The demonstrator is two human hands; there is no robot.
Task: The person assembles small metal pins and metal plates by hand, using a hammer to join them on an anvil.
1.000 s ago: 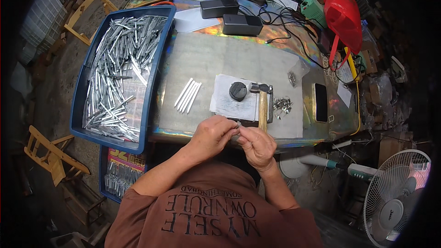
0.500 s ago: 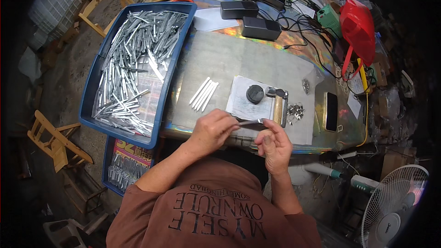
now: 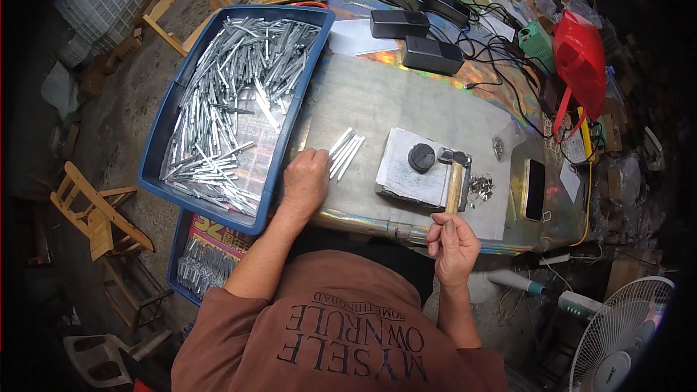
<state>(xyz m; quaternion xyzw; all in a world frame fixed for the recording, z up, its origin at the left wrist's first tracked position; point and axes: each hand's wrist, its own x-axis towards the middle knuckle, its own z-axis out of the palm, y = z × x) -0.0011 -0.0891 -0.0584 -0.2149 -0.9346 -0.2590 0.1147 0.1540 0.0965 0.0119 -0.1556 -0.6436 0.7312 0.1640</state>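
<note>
My left hand (image 3: pixel 306 183) rests on the near left of the worktop, fingers closed at the lower end of the leftmost slim silvery metal rod. Several such rods (image 3: pixel 347 154) lie side by side there. My right hand (image 3: pixel 456 250) is at the table's front edge, fingers curled round the butt of a wooden hammer handle (image 3: pixel 454 187); the grip is partly hidden. The hammer head lies beside a black round block (image 3: pixel 421 158), which stands on a paper-covered slab (image 3: pixel 396 174). Small shiny metal pieces (image 3: pixel 481 187) are heaped right of the hammer.
A blue tray (image 3: pixel 152 138) full of rods stands at the left, with another blue tray (image 3: pixel 176 265) below it. Dark boxes (image 3: pixel 433 55) and tangled cables fill the back. A phone (image 3: pixel 534 189) and a red bag (image 3: pixel 579 65) are right; a fan (image 3: pixel 621 334) stands below.
My left hand has moved left, carrying the rod from in front of me to the row. My right hand has let go of it and curled in by the hammer handle. The view shifted slightly.
</note>
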